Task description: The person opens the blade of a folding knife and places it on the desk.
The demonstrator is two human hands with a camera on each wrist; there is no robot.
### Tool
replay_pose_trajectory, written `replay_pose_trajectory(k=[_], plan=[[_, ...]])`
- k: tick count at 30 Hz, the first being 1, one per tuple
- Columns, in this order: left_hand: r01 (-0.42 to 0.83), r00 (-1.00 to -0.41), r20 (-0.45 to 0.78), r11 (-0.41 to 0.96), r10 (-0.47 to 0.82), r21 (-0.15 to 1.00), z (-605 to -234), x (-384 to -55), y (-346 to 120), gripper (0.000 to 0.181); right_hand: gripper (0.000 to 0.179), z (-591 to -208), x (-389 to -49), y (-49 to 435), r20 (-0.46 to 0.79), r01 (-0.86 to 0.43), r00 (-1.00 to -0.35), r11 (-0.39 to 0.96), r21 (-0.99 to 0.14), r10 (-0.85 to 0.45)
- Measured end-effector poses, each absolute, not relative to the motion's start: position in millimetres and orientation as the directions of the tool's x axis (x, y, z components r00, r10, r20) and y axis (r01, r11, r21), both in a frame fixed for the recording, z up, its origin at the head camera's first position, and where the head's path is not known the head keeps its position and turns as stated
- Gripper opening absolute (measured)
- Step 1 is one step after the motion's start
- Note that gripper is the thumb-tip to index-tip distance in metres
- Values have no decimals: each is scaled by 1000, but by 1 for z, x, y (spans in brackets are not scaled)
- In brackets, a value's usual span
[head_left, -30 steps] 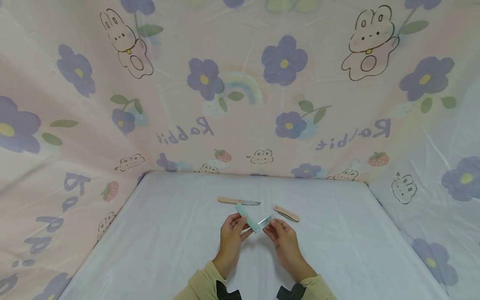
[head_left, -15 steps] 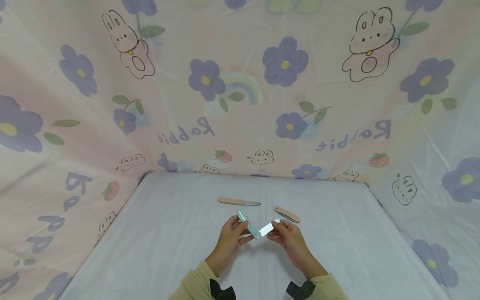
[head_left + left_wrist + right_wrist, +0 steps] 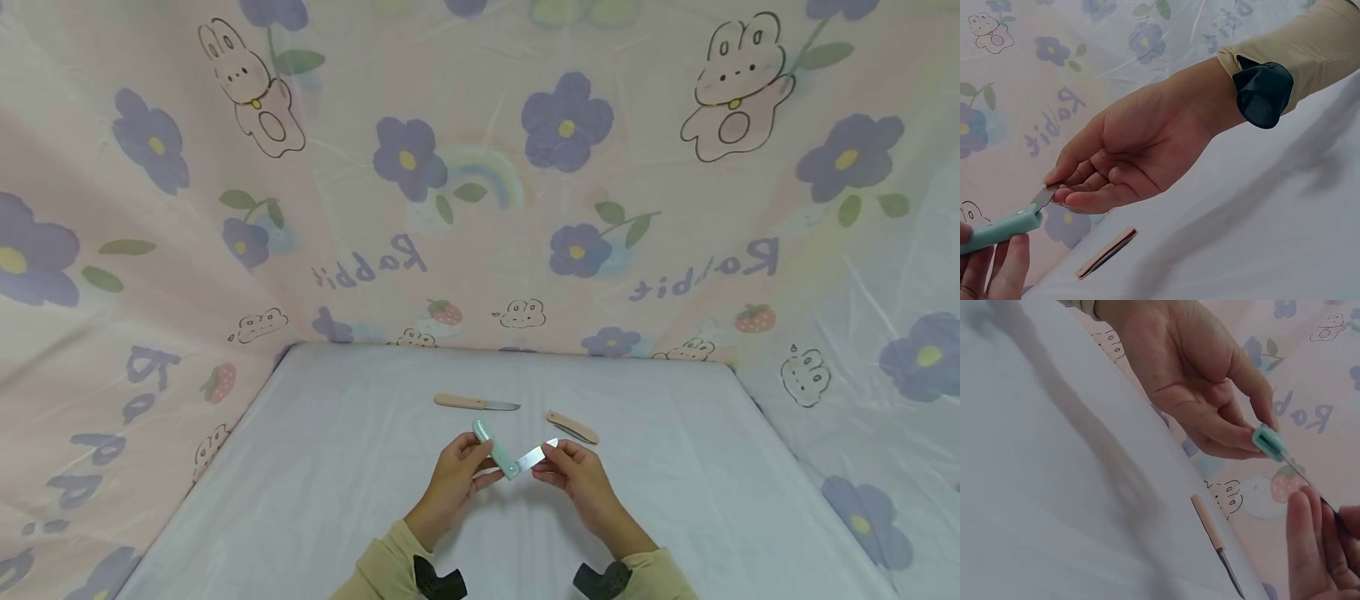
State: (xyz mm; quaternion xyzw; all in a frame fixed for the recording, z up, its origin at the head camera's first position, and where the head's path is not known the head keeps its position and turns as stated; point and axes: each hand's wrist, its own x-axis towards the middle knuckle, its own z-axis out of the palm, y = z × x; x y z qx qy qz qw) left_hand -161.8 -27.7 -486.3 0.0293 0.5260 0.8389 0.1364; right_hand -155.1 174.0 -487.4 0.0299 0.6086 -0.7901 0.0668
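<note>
A folding knife with a mint-green handle (image 3: 487,442) is held up over the table, its blade (image 3: 531,458) swung out at roughly a right angle to the handle. My left hand (image 3: 453,477) grips the handle between thumb and fingers. The blade's tip end is pinched by my right hand (image 3: 585,481), thumb against fingers. In the left wrist view, the blade (image 3: 1044,197) emerges from the handle's end (image 3: 1007,230). From the right wrist, the slot in the handle end (image 3: 1266,442) shows, with the thin blade edge running to my right fingers (image 3: 1302,531).
Behind my hands lies an unfolded knife with a light wooden handle (image 3: 459,402), blade pointing right. To its right, a similar folded knife (image 3: 572,427) rests at a slant. The white-covered table (image 3: 337,450) is surrounded by a printed curtain (image 3: 480,250).
Both hands have come slightly nearer my body with the knife, and the blade's flat now faces up and looks brighter. Over the last half second almost nothing has moved.
</note>
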Motion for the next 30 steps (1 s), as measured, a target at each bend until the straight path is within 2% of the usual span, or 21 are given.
replay_pose_trajectory(k=[4,15,23,30], plan=[[-185,-969,-96,-411,228,892,-487,-161,-26,41,45,-488,-155,171,-152,157,-988,-277,-948,-40],[-162,-984,-110,-439,141,884,-483,-156,-24,41,25,-487,-149,164,-130,116,-991,-357,-927,18],[-145,-989,-103,-547,108,824,-481,-155,-23,44,36,-486,-146,159,-100,89,-995,-410,-908,6],[-126,-992,-105,-591,69,796,-480,-153,-22,43,32,-487,-144,154,-97,71,-995,-456,-887,34]])
